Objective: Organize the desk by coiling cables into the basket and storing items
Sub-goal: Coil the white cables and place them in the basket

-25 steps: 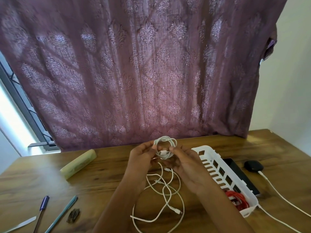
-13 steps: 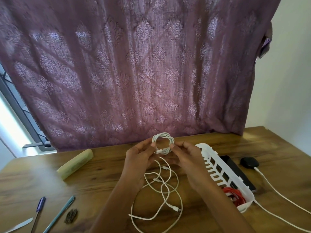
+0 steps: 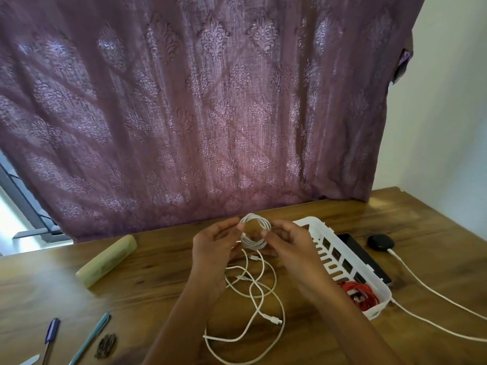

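Note:
A small round coil of white cable [image 3: 257,224] hangs above the wooden desk [image 3: 395,222], held between both hands. My left hand [image 3: 214,243] pinches its left side and my right hand [image 3: 288,245] pinches its right side. Below the hands, more loose white cable [image 3: 253,301] lies tangled on the desk, and I cannot tell if it joins the coil. The white slotted basket [image 3: 329,262] stands just right of my right hand, with a coiled red cable [image 3: 361,295] in its near end.
A black phone [image 3: 369,259] lies along the basket's far side, beside a black charger [image 3: 380,242] with a white cord [image 3: 432,288] trailing right. A pale yellow case [image 3: 106,260] lies at left. Two pens [image 3: 91,337], a dark clip [image 3: 105,345] and a white strip sit front left. A purple curtain hangs behind.
The coil between my fingers has turned and been tidied into a rounder ring. Both hands stay in the same place above the desk.

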Available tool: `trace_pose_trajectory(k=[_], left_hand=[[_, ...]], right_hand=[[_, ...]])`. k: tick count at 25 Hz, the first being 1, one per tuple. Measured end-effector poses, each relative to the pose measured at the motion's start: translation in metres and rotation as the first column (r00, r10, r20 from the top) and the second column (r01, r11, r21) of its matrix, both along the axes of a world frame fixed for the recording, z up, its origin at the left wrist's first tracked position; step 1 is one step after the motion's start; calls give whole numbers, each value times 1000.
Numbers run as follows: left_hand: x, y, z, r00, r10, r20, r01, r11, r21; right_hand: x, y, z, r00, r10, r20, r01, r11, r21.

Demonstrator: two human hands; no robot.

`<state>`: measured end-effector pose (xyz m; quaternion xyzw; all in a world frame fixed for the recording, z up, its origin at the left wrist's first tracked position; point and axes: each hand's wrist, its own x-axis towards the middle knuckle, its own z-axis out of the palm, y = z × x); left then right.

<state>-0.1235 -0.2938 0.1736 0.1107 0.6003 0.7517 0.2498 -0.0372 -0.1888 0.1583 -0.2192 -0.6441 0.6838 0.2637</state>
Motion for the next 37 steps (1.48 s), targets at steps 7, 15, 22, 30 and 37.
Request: trace_pose_trajectory(k=[7,15,22,30,37], left_hand=[[-2,9,-19,997,-77,22,77,997,-19],[27,62,-60,936,-349,-37,334,917,-217],[44,138,-107,927,-253,-277,79,854,-515],[68,157,-156,876,-205,-437,-75,836,-544],[77,157,-156,879,-160,-450,-125,832,-540]], right_hand=[[12,6,-10,985,-158,75,155,987,50],[60,65,-35,927,-272,259,270,962,43],[64,172,-51,842,-248,480,159,963,219],[14,205,-79,609,47,792,-689,526,498],[6,201,-87,487,23,873,-838,296,459]])
